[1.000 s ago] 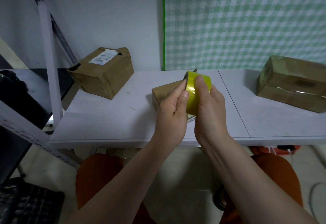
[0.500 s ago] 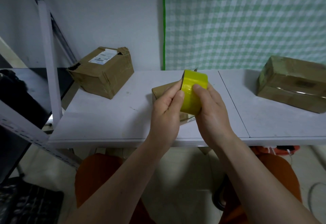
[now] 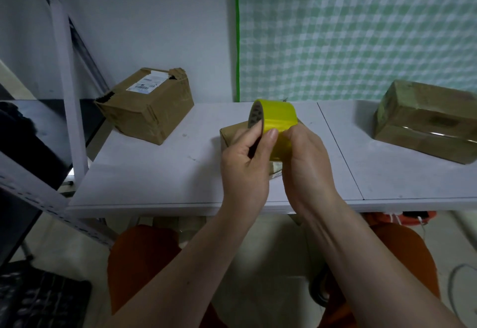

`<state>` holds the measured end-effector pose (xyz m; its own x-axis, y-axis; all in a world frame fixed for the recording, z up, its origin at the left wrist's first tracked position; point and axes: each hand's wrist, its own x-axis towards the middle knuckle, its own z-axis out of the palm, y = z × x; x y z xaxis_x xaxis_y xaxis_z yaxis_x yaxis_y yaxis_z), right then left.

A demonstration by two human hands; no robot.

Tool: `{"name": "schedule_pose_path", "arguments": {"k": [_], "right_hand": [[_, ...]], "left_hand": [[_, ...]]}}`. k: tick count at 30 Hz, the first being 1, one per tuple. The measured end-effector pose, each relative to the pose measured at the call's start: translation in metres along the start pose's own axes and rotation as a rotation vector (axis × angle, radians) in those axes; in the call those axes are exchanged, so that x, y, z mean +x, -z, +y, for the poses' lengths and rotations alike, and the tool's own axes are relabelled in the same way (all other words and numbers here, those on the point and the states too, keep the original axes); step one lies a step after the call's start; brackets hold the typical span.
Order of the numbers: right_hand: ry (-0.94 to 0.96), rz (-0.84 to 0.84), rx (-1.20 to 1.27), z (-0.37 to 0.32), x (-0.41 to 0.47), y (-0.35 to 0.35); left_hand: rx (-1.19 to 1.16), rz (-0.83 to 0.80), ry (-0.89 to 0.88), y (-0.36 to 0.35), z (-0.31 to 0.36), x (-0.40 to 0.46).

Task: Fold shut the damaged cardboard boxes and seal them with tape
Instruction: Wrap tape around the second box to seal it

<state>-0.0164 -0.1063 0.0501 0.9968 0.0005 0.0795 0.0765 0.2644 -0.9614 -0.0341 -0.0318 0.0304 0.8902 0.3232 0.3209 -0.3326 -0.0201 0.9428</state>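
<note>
A yellow tape roll (image 3: pixel 277 118) is held up over the middle of the white table (image 3: pixel 160 175). My left hand (image 3: pixel 245 162) grips its left rim, thumb on the yellow face. My right hand (image 3: pixel 305 157) clasps the roll from the right and below. Behind the hands lies a small cardboard box (image 3: pixel 231 134), mostly hidden. A torn box with a white label (image 3: pixel 145 107) stands at the back left. A taped, glossy box (image 3: pixel 426 118) rests at the far right.
A white shelf upright (image 3: pixel 68 79) and a slanted perforated rail (image 3: pixel 33 196) stand at the left, beside a dark surface (image 3: pixel 31 131). A green checked curtain (image 3: pixel 361 30) hangs behind the table. My orange-clad knees (image 3: pixel 139 258) are below the table edge.
The roll has turned in my hands: its broad yellow face now shows wider and its dark core appears at the left. My right thumb has slid down off the top.
</note>
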Motion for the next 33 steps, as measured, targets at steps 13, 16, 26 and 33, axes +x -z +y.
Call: {"name": "schedule_pose_path", "arguments": {"k": [13,16,26,33], "right_hand": [[-0.047,-0.004,-0.049,0.009,0.010,0.003],[-0.053,-0.010,-0.066,0.010,0.013,0.004],[0.009,0.000,-0.128,0.008,0.011,0.005],[0.023,-0.049,-0.117,0.005,0.010,0.009]], "left_hand": [[0.013,-0.006,0.008,0.003,-0.002,0.003],[0.006,-0.010,0.015,0.002,-0.001,0.003],[-0.158,-0.163,0.080,0.009,0.003,0.006],[-0.213,-0.171,0.087,0.008,0.005,0.007]]}}
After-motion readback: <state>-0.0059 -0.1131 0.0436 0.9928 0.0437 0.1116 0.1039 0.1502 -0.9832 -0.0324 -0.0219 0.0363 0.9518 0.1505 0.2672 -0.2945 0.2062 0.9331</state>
